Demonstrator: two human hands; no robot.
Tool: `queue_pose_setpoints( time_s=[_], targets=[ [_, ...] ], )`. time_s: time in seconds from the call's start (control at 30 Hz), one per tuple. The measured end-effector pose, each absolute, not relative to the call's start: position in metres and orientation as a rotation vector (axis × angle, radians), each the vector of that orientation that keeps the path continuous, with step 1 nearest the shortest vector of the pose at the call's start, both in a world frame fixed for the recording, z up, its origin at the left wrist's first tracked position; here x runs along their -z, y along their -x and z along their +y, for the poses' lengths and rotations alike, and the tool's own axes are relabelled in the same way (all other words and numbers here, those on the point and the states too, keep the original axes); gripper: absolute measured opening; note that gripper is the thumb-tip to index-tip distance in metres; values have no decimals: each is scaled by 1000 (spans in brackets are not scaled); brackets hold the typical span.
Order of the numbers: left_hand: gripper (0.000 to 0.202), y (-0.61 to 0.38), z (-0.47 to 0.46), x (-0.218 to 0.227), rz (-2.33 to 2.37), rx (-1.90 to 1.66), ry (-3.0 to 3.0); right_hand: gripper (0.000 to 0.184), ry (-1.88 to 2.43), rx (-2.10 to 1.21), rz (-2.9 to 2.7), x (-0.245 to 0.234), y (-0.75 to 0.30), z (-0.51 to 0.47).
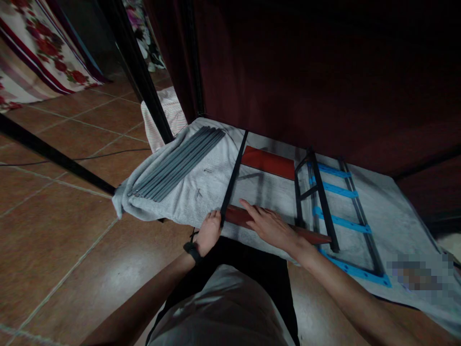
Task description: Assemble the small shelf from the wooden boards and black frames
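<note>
1. Head view, looking down: a person kneels or sits at the edge of a grey cloth (389, 211) spread over a tiled floor (72, 240), with both bare forearms reaching forward.
2. The left hand (208, 233) wears a dark wristband (192, 251). Its fingers are curled shut around the near end of a thin black bar (234, 178).
3. This black bar lies on the cloth and runs away from the person at a slight slant. Its near end meets the left end of a red-brown board (236, 216).
4. The red-brown board lies across the near edge of the cloth, just in front of the person.
5. The right hand (268, 225) lies flat on top of the board, palm down and fingers stretched out open, gripping nothing.
6. Further back, a second red panel (268, 163) lies on the cloth, touching the far part of the bar.
7. To the right lies a black frame (324, 202) with blue rungs (340, 222) like a small ladder. The right end of the board touches it.
8. To the left, well apart from the hands, a bundle of grey rods (178, 163) lies side by side on the cloth. A few small screws (198, 193) sit between the rods and the bar.
9. Behind the cloth hangs a dark red curtain (306, 72). Floral fabric (39, 53) shows at the upper left.
</note>
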State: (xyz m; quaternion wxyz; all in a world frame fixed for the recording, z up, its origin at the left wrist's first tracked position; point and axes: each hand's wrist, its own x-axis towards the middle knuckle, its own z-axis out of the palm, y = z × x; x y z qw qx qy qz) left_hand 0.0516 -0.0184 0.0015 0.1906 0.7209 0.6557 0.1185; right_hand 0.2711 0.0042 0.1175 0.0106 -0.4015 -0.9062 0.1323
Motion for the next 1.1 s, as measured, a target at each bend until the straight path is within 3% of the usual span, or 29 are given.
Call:
queue_pose_setpoints(
  time_s=[0.17,0.3,0.47,0.63,0.77,1.1],
  targets=[
    [40,-47,-18,-1,1794,-470,-1960,67,1176,-458,-2955,-127,-227,22],
    [43,-39,-19,4,1699,-643,-1830,57,1148,-578,-2958,-127,-215,32],
    [36,-19,-16,18,1558,-872,-1635,51,1172,-633,-2908,-126,-215,35],
    [33,13,11,22,1850,-1038,-1534,56,1182,-620,-2911,-122,-215,32],
    [35,37,49,18,2133,-909,-1571,61,1193,-611,-2903,-115,-217,32],
    [21,43,69,12,2145,-760,-1672,67,1194,-618,-2885,-115,-217,29]
  ],
)
